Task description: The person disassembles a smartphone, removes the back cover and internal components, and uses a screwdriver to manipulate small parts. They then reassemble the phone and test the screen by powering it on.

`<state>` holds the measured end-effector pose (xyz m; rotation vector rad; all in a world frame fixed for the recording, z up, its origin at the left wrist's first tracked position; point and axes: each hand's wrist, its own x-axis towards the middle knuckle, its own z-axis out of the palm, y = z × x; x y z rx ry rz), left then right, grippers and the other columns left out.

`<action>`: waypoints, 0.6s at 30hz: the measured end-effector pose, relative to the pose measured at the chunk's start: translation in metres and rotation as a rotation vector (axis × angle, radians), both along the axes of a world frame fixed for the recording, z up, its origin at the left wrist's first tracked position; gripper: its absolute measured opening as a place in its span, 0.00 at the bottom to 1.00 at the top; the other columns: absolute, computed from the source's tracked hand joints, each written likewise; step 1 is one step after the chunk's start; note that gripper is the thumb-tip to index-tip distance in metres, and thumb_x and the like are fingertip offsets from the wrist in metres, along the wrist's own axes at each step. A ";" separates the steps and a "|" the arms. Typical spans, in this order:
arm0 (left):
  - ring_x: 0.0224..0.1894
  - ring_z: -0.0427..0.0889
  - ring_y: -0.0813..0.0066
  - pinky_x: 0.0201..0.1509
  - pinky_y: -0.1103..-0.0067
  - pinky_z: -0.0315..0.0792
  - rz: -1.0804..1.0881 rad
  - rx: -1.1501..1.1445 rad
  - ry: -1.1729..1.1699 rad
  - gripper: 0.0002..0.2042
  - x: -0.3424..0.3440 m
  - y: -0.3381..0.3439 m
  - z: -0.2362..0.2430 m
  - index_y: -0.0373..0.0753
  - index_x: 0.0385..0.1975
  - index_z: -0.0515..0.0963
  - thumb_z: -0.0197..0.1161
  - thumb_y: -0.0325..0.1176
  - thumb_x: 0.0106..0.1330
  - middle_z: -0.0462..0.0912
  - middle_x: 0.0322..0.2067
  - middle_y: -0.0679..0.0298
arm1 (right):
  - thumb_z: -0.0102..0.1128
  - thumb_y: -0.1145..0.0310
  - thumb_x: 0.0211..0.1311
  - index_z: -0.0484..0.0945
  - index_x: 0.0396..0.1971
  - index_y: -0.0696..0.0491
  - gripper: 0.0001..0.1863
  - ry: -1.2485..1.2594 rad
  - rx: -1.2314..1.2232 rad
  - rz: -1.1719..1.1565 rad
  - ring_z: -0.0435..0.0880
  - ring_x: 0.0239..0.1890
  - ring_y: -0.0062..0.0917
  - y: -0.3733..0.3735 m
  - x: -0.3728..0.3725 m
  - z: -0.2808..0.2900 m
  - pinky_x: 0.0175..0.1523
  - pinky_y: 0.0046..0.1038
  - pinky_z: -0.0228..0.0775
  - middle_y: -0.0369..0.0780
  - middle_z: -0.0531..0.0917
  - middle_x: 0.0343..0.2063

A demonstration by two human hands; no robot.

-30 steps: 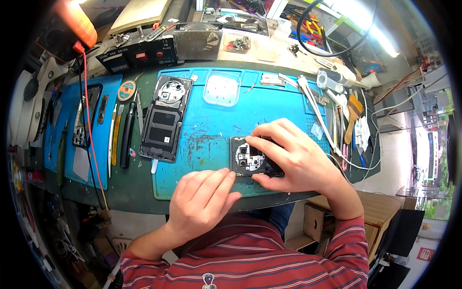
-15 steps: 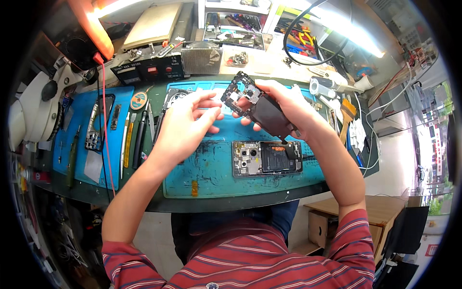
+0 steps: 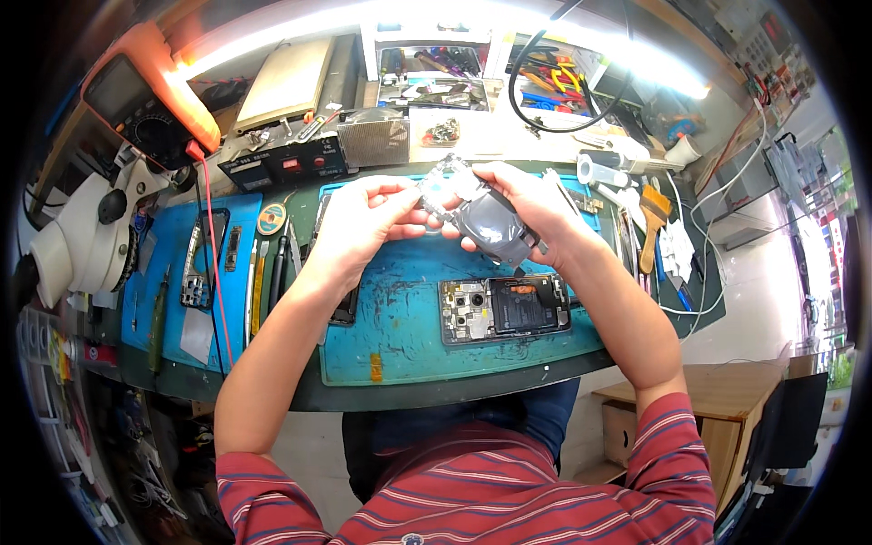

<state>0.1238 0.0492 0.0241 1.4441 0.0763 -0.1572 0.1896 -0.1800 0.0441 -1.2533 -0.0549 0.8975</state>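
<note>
A phone inner cover [image 3: 493, 225], with a dark shiny sheet and a lighter, cut-out end, is held tilted above the mat. My right hand [image 3: 527, 204] grips it along its right side, thumb on top and fingers beneath. At its left end, my left hand [image 3: 381, 213] has thumb and forefinger pinched on the edge. Below my hands lies an opened phone [image 3: 504, 311] on the blue mat [image 3: 409, 318], its camera modules and black battery exposed. Another dark phone part [image 3: 343, 311] is partly hidden under my left forearm.
Left, a second blue mat holds a phone frame [image 3: 202, 263], and tweezers and pens lie beside it. A white microscope [image 3: 86, 236] and an orange multimeter [image 3: 150, 95] stand further left. A brush [image 3: 654, 227] lies right; a black cable [image 3: 518, 82] loops above the back.
My left hand has closed in on the cover's left end and now touches it. The cover has tilted, so its sheet catches the light. The whole view has shifted slightly.
</note>
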 end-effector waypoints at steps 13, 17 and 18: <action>0.42 0.87 0.75 0.51 0.78 0.83 0.027 -0.050 0.059 0.17 0.008 0.001 -0.004 0.29 0.55 0.78 0.64 0.35 0.76 0.86 0.43 0.58 | 0.43 0.52 0.80 0.79 0.49 0.59 0.24 -0.038 0.006 -0.027 0.91 0.40 0.33 0.004 0.000 0.000 0.38 0.29 0.87 0.43 0.87 0.42; 0.42 0.87 0.76 0.51 0.79 0.82 0.021 -0.077 0.084 0.17 0.009 -0.001 -0.004 0.30 0.55 0.79 0.63 0.38 0.77 0.87 0.42 0.59 | 0.43 0.51 0.80 0.78 0.50 0.58 0.25 -0.017 -0.003 -0.047 0.91 0.40 0.33 0.004 0.000 0.000 0.38 0.29 0.87 0.43 0.86 0.43; 0.42 0.87 0.77 0.51 0.80 0.82 0.016 -0.077 0.073 0.17 0.009 0.000 -0.006 0.30 0.54 0.79 0.63 0.39 0.77 0.87 0.41 0.59 | 0.43 0.51 0.80 0.78 0.50 0.58 0.25 -0.010 -0.007 -0.054 0.91 0.40 0.33 0.004 0.000 0.000 0.38 0.29 0.87 0.43 0.86 0.43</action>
